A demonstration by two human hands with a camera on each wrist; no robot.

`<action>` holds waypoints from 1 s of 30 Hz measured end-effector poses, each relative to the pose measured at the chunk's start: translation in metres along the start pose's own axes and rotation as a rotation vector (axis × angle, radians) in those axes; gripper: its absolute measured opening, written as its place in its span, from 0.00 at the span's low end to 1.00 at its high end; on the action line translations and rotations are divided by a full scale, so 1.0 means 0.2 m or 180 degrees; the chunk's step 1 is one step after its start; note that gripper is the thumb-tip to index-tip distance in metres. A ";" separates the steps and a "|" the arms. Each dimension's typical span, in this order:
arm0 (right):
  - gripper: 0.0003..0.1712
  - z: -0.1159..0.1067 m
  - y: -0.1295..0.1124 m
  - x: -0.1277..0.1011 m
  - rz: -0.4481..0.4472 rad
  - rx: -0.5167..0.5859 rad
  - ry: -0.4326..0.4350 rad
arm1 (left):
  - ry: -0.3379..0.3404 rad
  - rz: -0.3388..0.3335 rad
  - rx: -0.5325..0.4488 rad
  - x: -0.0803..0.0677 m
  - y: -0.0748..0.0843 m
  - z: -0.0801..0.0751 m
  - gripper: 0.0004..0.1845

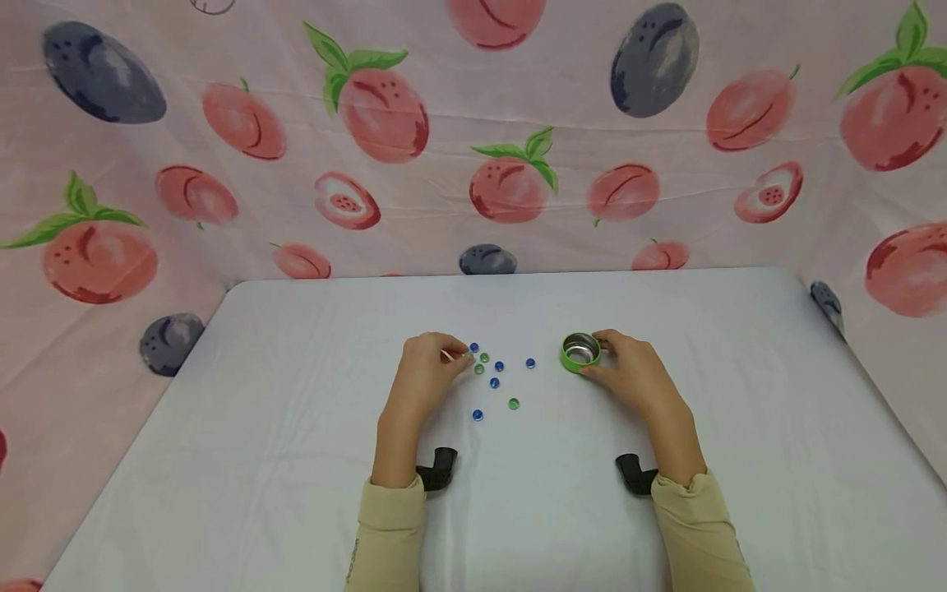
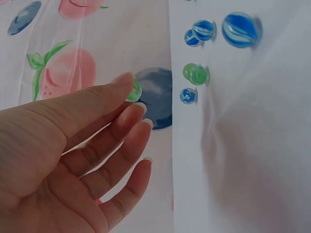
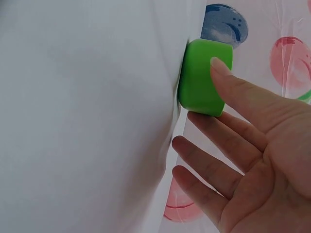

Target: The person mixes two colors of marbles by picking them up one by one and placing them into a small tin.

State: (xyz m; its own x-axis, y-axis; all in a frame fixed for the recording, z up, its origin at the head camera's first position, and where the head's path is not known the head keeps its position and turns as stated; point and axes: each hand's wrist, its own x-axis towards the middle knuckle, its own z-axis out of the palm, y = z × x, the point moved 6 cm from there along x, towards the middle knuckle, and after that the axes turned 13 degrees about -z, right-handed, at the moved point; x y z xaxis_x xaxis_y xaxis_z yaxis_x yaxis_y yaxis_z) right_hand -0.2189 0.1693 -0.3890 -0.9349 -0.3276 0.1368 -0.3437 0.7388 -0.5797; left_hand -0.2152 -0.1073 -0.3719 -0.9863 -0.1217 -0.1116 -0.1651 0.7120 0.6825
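A fruit-print curtain (image 1: 473,131) of peaches and plums hangs behind and to both sides of a white table (image 1: 296,493), where a person in tan sleeves (image 1: 385,534) works with bare hands.

Right of centre on the table stands a small green cup (image 1: 580,352) with a shiny metal lining. The right hand (image 1: 632,374) steadies it, thumb and fingers curled around the green wall; the right wrist view shows the thumb pressed on the cup's side with the other fingers just below it. As far as the head view shows, the cup's inside looks bare metal, with no marble visible in it.

Left of the cup, glass marbles (image 1: 499,367) lie scattered, blue and green mixed, some close together near the left hand (image 1: 429,370) and two nearer the person. The left hand pinches one green marble (image 2: 133,91) between thumb and fingertips at the left edge of the cluster, as the left wrist view shows.

Judged from this, the work of gathering marbles toward the cup looks barely begun: one is in the fingers, about eight remain on the cloth, and none appears to be in the cup.
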 end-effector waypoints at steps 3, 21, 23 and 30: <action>0.31 0.00 0.00 0.00 -0.0005 0.0009 0.0003 | 0.0060 0.0072 -0.0074 0.00 0.02 -0.01 0.08; 0.28 0.01 -0.01 0.00 -0.0061 0.0011 0.0011 | 0.0198 0.0295 -0.0197 -0.04 0.19 0.09 0.09; 0.28 0.01 -0.02 0.00 -0.0061 0.0006 -0.0001 | 0.0228 0.0320 -0.0195 -0.05 0.20 0.10 0.09; 0.29 0.01 -0.02 0.01 -0.0007 0.0017 -0.0039 | 0.0257 0.0493 -0.0242 -0.05 0.23 0.11 0.09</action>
State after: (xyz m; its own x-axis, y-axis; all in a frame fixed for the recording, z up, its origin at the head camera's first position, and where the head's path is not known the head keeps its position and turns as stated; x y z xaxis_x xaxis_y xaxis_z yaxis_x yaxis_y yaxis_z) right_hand -0.2186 0.1648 -0.3888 -0.9330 -0.3363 0.1282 -0.3451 0.7351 -0.5836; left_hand -0.2129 -0.0581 -0.3540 -0.9959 -0.0719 0.0552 -0.0075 0.6725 0.7401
